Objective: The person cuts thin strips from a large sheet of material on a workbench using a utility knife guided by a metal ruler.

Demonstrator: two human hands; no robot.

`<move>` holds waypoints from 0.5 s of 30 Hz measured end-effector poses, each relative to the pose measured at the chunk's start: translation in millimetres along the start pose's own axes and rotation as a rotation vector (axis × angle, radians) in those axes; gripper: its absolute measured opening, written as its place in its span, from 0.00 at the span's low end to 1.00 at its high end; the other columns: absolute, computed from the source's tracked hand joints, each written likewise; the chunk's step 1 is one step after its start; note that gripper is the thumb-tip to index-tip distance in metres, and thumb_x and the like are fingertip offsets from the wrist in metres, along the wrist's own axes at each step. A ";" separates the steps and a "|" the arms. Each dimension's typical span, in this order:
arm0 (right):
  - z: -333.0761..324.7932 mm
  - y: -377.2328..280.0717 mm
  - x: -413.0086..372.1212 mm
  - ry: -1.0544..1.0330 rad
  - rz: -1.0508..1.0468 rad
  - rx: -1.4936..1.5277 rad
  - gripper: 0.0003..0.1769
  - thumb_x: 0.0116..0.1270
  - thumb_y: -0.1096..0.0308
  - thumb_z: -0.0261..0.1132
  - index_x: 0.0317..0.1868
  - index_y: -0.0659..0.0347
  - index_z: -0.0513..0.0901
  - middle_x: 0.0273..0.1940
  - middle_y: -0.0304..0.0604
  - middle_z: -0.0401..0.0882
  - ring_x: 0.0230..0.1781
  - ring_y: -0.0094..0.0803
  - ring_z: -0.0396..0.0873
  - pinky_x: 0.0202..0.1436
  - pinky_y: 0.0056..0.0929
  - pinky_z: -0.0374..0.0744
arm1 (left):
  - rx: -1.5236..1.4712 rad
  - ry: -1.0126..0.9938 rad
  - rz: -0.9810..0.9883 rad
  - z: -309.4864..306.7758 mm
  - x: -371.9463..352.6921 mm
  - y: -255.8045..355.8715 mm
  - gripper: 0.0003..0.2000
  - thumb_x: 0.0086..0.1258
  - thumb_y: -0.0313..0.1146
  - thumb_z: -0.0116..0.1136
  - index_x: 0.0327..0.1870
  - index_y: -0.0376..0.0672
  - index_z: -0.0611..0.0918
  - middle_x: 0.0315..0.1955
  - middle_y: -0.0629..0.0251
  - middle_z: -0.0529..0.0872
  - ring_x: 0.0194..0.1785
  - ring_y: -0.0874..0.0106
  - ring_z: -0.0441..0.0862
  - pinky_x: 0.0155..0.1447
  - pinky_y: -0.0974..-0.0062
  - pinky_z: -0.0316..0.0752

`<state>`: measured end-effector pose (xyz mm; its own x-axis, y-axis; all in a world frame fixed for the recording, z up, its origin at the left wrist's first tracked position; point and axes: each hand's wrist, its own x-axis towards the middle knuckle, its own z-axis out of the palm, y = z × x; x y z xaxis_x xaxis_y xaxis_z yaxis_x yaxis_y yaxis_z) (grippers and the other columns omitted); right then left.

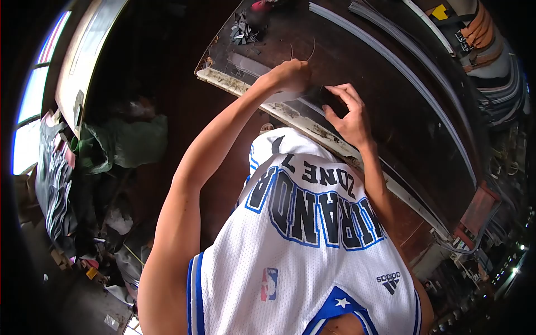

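Note:
My left hand (293,76) is closed in a fist over the near edge of the dark table (385,89). Two thin curved wire-like lines (311,50) rise beyond its knuckles. What the fist holds is hidden. A pale, flat, shiny piece (283,96) shows just under it. To the right, my right hand (350,114) is held with thumb and forefinger apart, close to a dark patch I cannot make out. A narrow grey strip (312,106) runs along the table edge between the hands.
Long grey strips (385,47) curve across the table. Dark scraps (244,30) are heaped at its far left corner. A stack of bundled strips (502,97) stands at the right, above a reddish metal piece (479,209). A green sack (142,146) and scraps lie left.

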<state>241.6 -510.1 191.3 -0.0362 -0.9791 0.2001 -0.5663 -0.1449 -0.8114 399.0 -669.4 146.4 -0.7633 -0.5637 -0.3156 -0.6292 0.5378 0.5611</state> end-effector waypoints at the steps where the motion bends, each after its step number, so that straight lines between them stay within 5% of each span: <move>1: 0.7 -0.3 -0.7 0.002 -0.004 0.007 0.19 0.58 0.73 0.69 0.51 0.65 0.82 0.44 0.47 0.79 0.47 0.42 0.81 0.53 0.34 0.79 | 0.007 0.000 -0.005 3.7 1.3 -2.6 0.09 0.58 0.27 0.60 0.38 0.40 0.88 0.34 0.47 0.88 0.40 0.50 0.87 0.43 0.58 0.81; 4: 0.0 -1.3 -1.2 -0.025 0.009 0.078 0.20 0.60 0.72 0.68 0.53 0.65 0.80 0.47 0.50 0.82 0.49 0.46 0.82 0.55 0.37 0.79 | -0.003 -0.013 0.013 9.1 8.0 -6.1 0.09 0.55 0.27 0.62 0.37 0.41 0.89 0.33 0.48 0.88 0.39 0.51 0.88 0.43 0.58 0.81; 10: 5.4 11.4 -3.7 -0.030 0.058 0.199 0.20 0.62 0.70 0.67 0.55 0.65 0.79 0.49 0.52 0.84 0.51 0.47 0.83 0.56 0.37 0.79 | -0.113 -0.203 0.051 -10.3 7.1 5.8 0.09 0.53 0.25 0.61 0.34 0.43 0.90 0.23 0.57 0.88 0.29 0.69 0.87 0.35 0.69 0.80; 15: 8.2 14.3 -5.7 -0.057 0.060 0.179 0.21 0.61 0.69 0.67 0.56 0.65 0.78 0.49 0.52 0.83 0.52 0.46 0.83 0.57 0.37 0.79 | -0.547 -0.371 -0.107 -7.8 16.3 -2.4 0.10 0.59 0.21 0.56 0.37 0.38 0.88 0.25 0.64 0.88 0.26 0.76 0.85 0.30 0.78 0.81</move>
<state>240.5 -507.7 174.1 -0.0164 -0.9925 0.1214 -0.4093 -0.1041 -0.9064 389.2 -684.7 145.9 -0.7621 -0.2906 -0.5786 -0.6139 0.0402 0.7884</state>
